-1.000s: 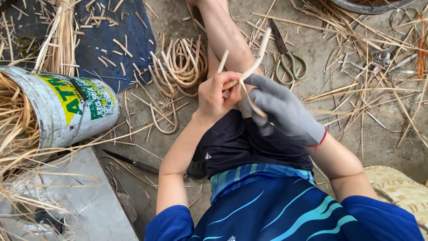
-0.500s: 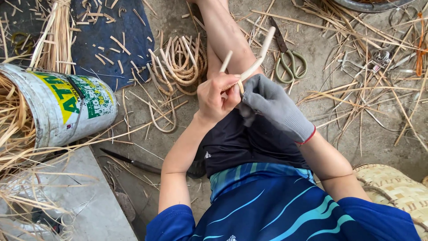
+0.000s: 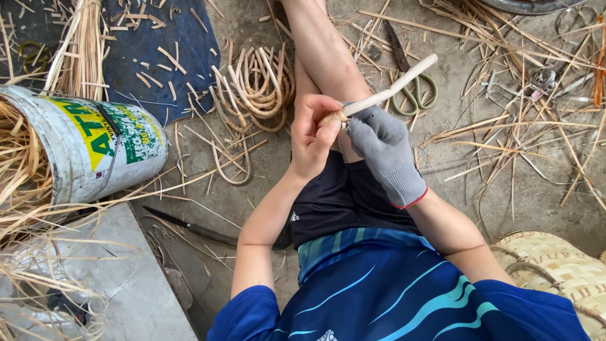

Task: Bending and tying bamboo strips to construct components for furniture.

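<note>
Both grips close on the pale cane stick [image 3: 388,91] over my lap: bare left hand [image 3: 314,136] pinches its near end, gloved right hand [image 3: 385,151] braces beside it, steadying it.

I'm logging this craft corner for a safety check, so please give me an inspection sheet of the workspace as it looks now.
Surface: bare concrete floor, strewn with cane offcuts.
Job's things: pale cane stick, pinched at its near end.
Clutter: tipped bucket spilling strips; cane coil; scissors; dark knife; blue mat; woven basket.
Hands: left hand bare, right hand gloved, both on the stick.
Cables: nothing seen.
Surroundings: grey slab lower left.
</note>
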